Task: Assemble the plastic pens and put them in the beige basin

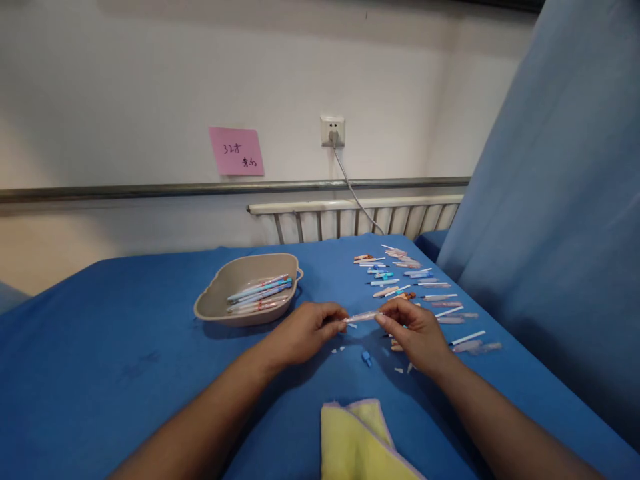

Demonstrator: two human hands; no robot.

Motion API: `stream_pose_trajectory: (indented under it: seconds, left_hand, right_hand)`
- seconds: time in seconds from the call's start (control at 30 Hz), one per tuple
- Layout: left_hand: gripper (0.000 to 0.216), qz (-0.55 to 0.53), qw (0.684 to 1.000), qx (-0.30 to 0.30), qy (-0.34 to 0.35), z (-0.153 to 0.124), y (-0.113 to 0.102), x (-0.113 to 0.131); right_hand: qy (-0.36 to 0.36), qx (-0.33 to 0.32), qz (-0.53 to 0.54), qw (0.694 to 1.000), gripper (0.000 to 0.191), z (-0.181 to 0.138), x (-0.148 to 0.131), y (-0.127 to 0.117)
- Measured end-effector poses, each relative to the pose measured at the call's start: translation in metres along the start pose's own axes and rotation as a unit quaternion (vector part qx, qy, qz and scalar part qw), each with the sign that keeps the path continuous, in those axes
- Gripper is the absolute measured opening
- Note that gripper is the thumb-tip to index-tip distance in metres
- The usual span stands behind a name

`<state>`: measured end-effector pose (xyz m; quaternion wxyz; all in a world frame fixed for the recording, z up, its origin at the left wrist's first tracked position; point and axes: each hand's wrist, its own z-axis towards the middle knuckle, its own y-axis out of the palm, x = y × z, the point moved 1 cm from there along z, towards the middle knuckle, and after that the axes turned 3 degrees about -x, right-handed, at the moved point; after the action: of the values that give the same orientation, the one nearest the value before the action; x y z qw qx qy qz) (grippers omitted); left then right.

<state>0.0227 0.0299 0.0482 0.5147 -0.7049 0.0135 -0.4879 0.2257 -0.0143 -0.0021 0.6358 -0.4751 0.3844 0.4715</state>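
A slim, pale pinkish, see-through pen barrel (362, 317) is stretched between my two hands above the blue cloth. My left hand (316, 328) pinches its left end between thumb and fingers. At the other end, my right hand (413, 328) has its thumb and fingertips closed on it; the tip there is covered by the fingers. Just below lie a small blue piece (367, 359) and a few tiny white bits (338, 350). To the left, a beige basin (215, 310) holds several whole pens (260, 293) in white, blue and pink.
Loose pen parts (440, 297), barrels and white refills, lie in rows on the right of the blue-covered bed (150, 373). A folded yellow cloth (360, 440) is at the front. Behind are a rail (350, 204) and a plugged-in cord (350, 183); a blue curtain (555, 200) hangs right.
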Motion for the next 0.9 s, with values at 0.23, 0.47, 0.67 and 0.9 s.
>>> stream_pose_trajectory:
  seconds: [0.23, 0.47, 0.67, 0.9]
  left_hand:
    - [0.025, -0.002, 1.000, -0.006, 0.000, 0.000, -0.001, -0.001]
    - [0.024, 0.033, 0.998, 0.053, -0.019, -0.001, -0.026, -0.009]
    - [0.023, 0.067, 0.995, 0.070, -0.026, -0.002, -0.034, -0.017]
    - [0.021, 0.037, 0.998, 0.039, -0.028, -0.003, -0.029, -0.015]
  right_hand:
    - [-0.006, -0.005, -0.011, 1.000, 0.022, 0.001, 0.007, 0.000]
    - [-0.012, -0.021, -0.058, 0.998, 0.020, 0.000, 0.005, 0.001]
    - [-0.042, -0.031, -0.106, 0.993, 0.014, 0.000, 0.006, 0.000]
    - [-0.055, -0.042, -0.128, 0.989, 0.015, 0.000, 0.006, 0.001]
